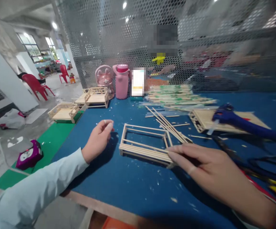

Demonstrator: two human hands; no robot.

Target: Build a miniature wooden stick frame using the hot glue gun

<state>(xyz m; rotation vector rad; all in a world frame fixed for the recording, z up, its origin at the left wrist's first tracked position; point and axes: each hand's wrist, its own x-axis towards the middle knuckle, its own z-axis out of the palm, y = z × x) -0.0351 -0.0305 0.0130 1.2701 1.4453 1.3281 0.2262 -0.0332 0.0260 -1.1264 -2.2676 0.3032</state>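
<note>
A small rectangular frame of thin wooden sticks lies on the blue tabletop, with several slats laid side by side along its near side. At its right near corner, my right hand pinches the slat ends between thumb and fingers. My left hand hovers left of the frame, apart from it, thumb and fingers pressed together. Whether anything tiny is between them cannot be made out. Loose sticks lie just behind the frame's right end. Beyond my right hand rests a blue glue gun.
Miniature stick furniture stands at back left, with another piece on the green strip. A slatted piece sits under the glue gun. Stick bundles, a pink bottle and a perforated screen are behind. Cables lie right.
</note>
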